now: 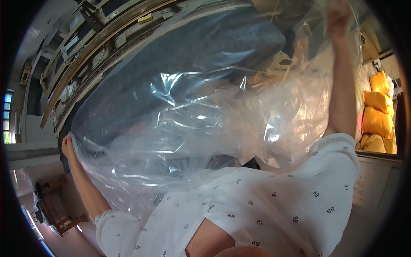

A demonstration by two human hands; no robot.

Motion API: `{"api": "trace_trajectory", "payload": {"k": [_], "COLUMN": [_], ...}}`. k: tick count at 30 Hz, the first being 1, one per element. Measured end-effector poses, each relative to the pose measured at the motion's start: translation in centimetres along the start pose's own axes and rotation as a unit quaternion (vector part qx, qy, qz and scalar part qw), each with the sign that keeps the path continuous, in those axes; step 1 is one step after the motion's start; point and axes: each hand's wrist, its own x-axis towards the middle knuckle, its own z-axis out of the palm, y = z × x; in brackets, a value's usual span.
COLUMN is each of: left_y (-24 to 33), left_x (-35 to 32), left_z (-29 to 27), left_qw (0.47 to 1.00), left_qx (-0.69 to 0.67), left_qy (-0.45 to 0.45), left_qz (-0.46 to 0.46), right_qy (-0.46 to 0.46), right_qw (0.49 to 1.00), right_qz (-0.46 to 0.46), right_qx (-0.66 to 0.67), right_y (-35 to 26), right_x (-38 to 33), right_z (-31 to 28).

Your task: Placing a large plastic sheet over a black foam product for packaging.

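Note:
A large clear plastic sheet (188,115), creased and shiny, spreads between my outstretched arms and hangs down against my body. My left hand (67,145) is closed on its edge at the far left, low down. High at the far right, my raised right hand (338,19) is blurred; the sheet's upper right part gathers around it, and the fingers look closed on the plastic. Under or behind the sheet shows a broad dark grey-blue surface (239,36), whose kind I cannot make out.
Long wooden rails (79,70) of a frame run along the upper left, with a small yellow block (145,19) on it. Stacked orange-yellow bundles (376,118) fill an opening at the right. A brown wooden stand (58,203) is at the lower left.

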Motion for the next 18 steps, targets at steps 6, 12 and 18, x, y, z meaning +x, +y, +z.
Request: {"api": "trace_trajectory", "payload": {"k": [6,12,18], "left_y": [-9.5,-8.8,5.7], "left_x": [-4.2,-0.8,-2.8], "left_z": [-7.6,-8.5,-0.8], "left_qw": [0.994,0.973,0.993], "left_qx": [-0.074,-0.076,-0.085], "left_qy": [-0.074,-0.146,0.044], "left_qz": [-0.044,-0.160,-0.065], "right_qy": [-0.371,-0.321,-0.443], "right_qw": [0.928,0.935,0.789], "right_qz": [-0.014,0.027,0.418], "right_qx": [-0.010,-0.147,0.077], "right_y": [0.8,4.3,13.1], "right_x": [-13.5,-13.8,-11.9], "right_z": [12.7,17.9,15.7]}}
